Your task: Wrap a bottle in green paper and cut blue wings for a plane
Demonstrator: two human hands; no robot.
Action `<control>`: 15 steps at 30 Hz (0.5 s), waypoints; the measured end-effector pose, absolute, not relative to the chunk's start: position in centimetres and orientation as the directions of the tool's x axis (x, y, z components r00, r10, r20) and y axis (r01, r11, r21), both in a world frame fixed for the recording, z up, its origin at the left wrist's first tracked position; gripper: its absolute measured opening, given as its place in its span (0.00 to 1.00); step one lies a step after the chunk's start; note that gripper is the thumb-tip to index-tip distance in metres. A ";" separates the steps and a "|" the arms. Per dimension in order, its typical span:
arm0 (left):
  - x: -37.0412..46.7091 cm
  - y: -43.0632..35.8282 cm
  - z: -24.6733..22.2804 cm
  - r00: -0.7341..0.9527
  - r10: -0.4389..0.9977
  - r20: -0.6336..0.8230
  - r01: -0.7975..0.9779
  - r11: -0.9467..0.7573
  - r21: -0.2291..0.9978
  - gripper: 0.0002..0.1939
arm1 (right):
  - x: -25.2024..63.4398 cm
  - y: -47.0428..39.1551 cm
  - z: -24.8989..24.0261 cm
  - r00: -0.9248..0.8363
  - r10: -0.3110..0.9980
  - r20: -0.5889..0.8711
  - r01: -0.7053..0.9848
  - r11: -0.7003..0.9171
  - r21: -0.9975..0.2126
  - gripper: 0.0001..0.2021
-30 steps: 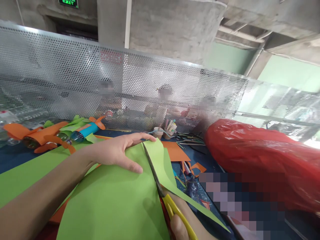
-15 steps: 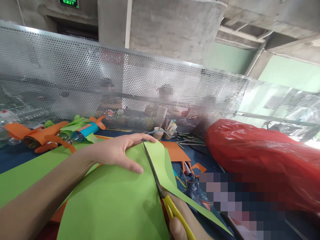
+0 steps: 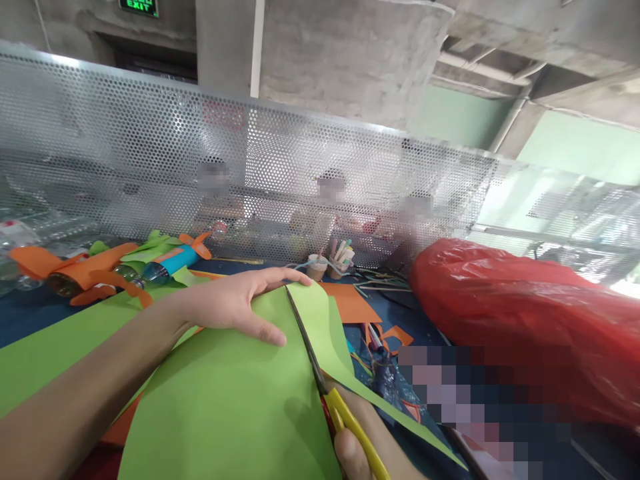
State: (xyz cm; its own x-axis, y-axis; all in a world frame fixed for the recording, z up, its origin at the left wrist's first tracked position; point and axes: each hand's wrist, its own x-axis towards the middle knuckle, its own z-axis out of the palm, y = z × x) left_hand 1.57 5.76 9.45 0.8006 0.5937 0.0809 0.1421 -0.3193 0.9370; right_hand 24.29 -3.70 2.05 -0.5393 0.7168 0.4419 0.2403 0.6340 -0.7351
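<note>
A large sheet of green paper (image 3: 225, 400) bulges up before me. My left hand (image 3: 227, 303) grips its far part, thumb lying on the face and fingers reaching over toward the far edge. Low in the picture, my right hand (image 3: 353, 457) holds yellow-handled scissors (image 3: 350, 420), its thumb in a handle loop. The dark blades look closed or nearly so and point away from me, lying along the cut between the sheet and a narrow green strip (image 3: 320, 330). That strip curls off to the right and trails past my right wrist. The handle hides most of my right fingers.
Bottle models wrapped in orange (image 3: 107, 263) and blue (image 3: 175, 257) paper lie at the left. Behind the sheet stand cups of pens (image 3: 340, 257) and an orange sheet (image 3: 353, 303). A red plastic bag (image 3: 500, 307) bulks at the right, before a perforated metal screen (image 3: 280, 160) with people behind it.
The near part of the green sheet has shifted very slightly to the right. Both hands and the scissors stay almost in place.
</note>
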 end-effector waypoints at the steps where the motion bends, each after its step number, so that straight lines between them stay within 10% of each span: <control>1: 1.6 5.8 9.4 0.800 0.595 0.082 0.143 -0.322 0.936 0.38 | 24.3 -3.7 1.8 -0.524 0.729 0.442 0.257 0.629 -0.734 0.32; 15: 1.5 6.3 9.2 0.812 0.573 0.111 0.164 -0.407 0.899 0.35 | 24.5 -4.1 1.6 -0.530 0.759 0.379 0.266 0.573 -0.775 0.30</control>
